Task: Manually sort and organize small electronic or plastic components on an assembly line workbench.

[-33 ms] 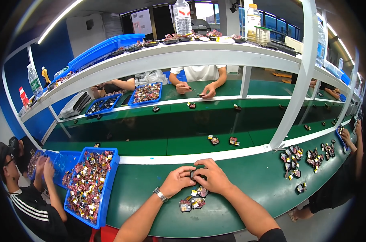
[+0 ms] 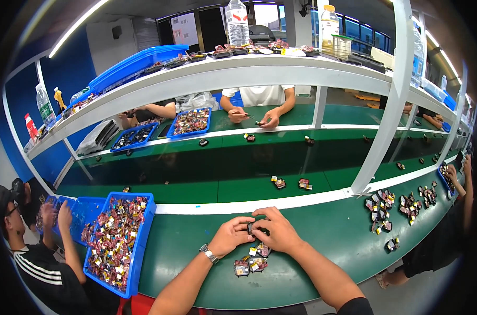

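Workshop: long green bench (image 2: 180,257) under a white-framed shelf (image 2: 301,65), with a co-worker in a white top (image 2: 262,95) seated across from us
Small dark part: up between the two hands, over the bench, mostly covered by fingers
Left hand (image 2: 232,234): fingers bent and nearly closed, steadying the part from its left side
Right hand (image 2: 276,231): arched over from the right, thumb and fingertips pinched in on the same part
Nearer hand: neither, as both touch it
Long axis: the sliver I can see runs roughly away from the person; which end points where, I cannot tell
Cluster of small assemblies (image 2: 258,264): just on the person's side of the hands
Blue tray (image 2: 142,244): heaped with similar pieces, well off to the left
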Tool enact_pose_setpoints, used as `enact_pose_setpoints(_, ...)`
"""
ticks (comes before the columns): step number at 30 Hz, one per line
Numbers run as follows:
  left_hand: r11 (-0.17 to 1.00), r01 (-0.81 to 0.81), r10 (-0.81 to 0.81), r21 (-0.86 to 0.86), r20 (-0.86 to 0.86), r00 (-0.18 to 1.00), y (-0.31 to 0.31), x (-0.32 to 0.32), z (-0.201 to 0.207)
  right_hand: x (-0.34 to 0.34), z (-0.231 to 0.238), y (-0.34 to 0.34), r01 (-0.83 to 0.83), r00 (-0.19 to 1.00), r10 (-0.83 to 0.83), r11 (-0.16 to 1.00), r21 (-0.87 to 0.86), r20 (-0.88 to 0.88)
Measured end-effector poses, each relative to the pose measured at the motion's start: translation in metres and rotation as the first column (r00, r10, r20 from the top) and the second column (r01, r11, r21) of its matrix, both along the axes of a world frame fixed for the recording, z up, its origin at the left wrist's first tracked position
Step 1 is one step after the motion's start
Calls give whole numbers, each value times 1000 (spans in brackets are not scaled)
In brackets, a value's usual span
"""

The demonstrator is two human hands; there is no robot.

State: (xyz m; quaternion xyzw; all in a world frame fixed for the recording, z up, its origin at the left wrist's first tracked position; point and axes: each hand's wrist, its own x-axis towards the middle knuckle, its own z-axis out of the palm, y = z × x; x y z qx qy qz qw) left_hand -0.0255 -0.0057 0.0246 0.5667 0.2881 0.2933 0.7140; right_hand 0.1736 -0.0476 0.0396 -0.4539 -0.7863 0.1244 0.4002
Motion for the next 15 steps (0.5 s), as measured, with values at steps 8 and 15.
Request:
enact_pose_setpoints(8,996,7,-5,-93,18,1000,-2,1,3,5,6,-4,-83,996,83,996,-36,-20)
enact_pose_setpoints(15,994,0,7,-109,64,998,1,-1,-2,1,0,-5,-60,997,59,998,-29,-55)
